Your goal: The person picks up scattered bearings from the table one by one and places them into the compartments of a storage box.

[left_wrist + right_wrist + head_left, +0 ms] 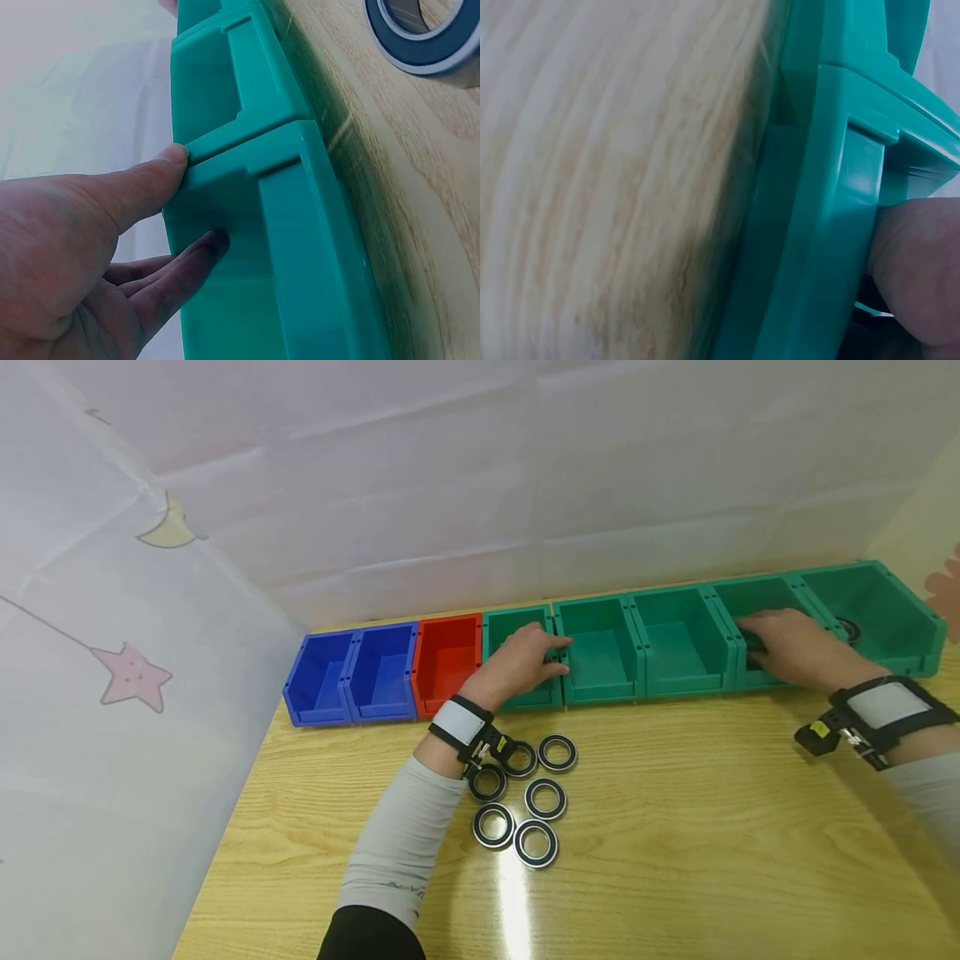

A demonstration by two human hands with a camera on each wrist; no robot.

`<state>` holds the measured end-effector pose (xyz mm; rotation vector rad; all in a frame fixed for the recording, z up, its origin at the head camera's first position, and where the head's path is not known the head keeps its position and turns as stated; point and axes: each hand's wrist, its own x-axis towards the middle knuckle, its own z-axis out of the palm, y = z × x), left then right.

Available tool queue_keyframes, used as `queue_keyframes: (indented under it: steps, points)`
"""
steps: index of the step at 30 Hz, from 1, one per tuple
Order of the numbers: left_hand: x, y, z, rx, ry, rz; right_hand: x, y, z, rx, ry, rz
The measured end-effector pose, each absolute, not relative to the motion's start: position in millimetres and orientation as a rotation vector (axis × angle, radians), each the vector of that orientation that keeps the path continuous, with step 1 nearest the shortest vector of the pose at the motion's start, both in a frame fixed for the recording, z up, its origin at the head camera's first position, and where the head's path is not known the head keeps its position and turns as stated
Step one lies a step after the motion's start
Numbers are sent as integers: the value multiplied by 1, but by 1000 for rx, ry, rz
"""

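My left hand (521, 664) is over the leftmost green bin (522, 702). Its fingers (187, 274) reach into that bin, nearly straight, and the thumb touches the top edge by the neighbouring bin; nothing is seen in its grasp. Far to the right, my right hand (795, 647) is down inside the second green bin from the right. It grips a dark bearing (868, 296), of which a black face and pale rim show under the thumb; the bin wall and the hand hide the rest.
Several bearings (546, 799) lie flat on the wooden table (675, 827) near the left wrist. Another bearing (849, 629) rests in the rightmost green bin (900, 647). A red bin (447, 664) and two blue bins (382, 672) continue the row leftward, along a cloth-covered wall (450, 510).
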<state>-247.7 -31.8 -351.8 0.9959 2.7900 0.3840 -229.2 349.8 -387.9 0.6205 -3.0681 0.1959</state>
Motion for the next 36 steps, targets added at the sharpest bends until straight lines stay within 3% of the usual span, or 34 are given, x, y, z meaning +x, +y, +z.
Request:
queue_keyframes:
  steps: [36]
  points:
    - [-248,-30,-353,1008,2794,390,-236,351,-386,488,-3246,163]
